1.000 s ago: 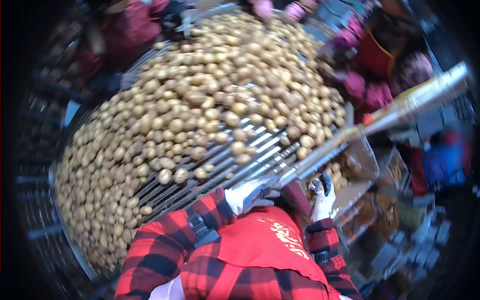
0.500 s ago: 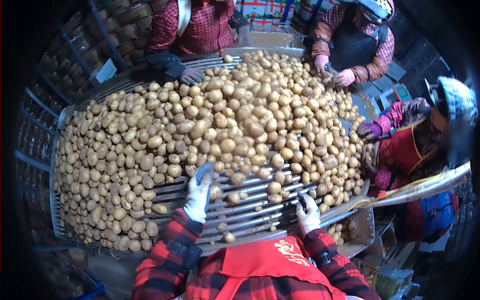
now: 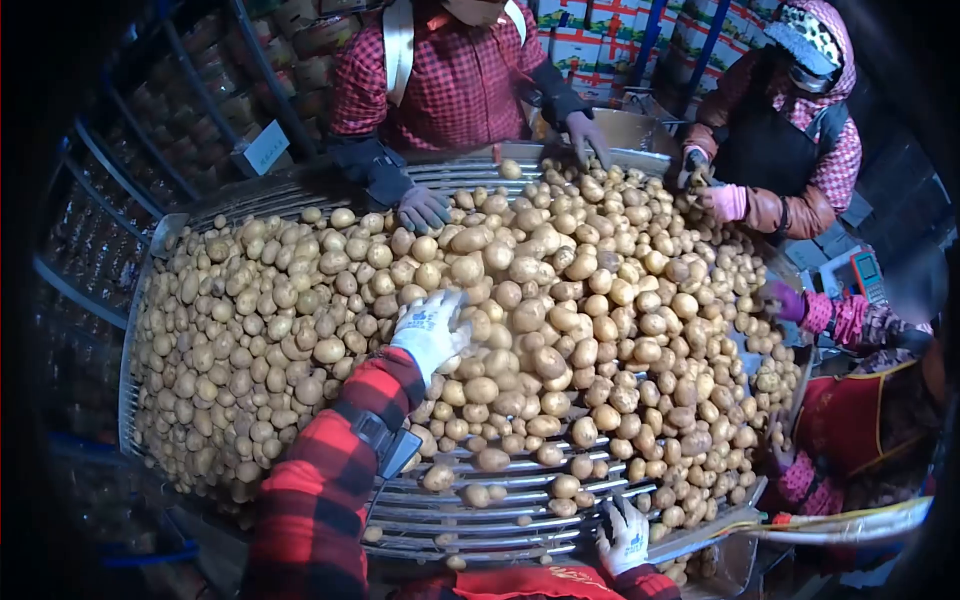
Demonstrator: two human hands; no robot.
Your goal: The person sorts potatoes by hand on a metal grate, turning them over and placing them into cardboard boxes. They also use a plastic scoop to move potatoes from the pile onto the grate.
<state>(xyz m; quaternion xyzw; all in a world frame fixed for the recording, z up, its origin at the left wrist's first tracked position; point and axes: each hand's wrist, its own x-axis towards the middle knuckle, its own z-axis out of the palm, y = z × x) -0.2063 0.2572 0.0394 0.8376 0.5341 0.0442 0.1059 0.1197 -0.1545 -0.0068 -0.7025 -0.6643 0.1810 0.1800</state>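
My left hand (image 3: 430, 332), in a white glove, reaches out over the heap of potatoes (image 3: 240, 330). Its fingers are stretched and spread across the potatoes in the middle, palm down, gripping none of them. Close to the near edge, my right hand (image 3: 624, 538), also gloved in white with dark fingertips, rests over the bars of the slatted metal table (image 3: 460, 520). Its fingers are apart and hold nothing. A few loose potatoes (image 3: 565, 487) lie on the slats just beyond it.
Across the table a person's gloved hand (image 3: 424, 208) touches the potatoes. Another person (image 3: 770, 150) works at the far right corner, and a third person's purple glove (image 3: 782, 300) is at the right side. A pale pole (image 3: 850, 522) juts in at right; stacked cartons (image 3: 610, 30) stand behind.
My left hand has moved forward from the bare slats onto the heap. My right hand stays near the table's near edge. The view has shifted, and the person opposite now has another hand on the potatoes.
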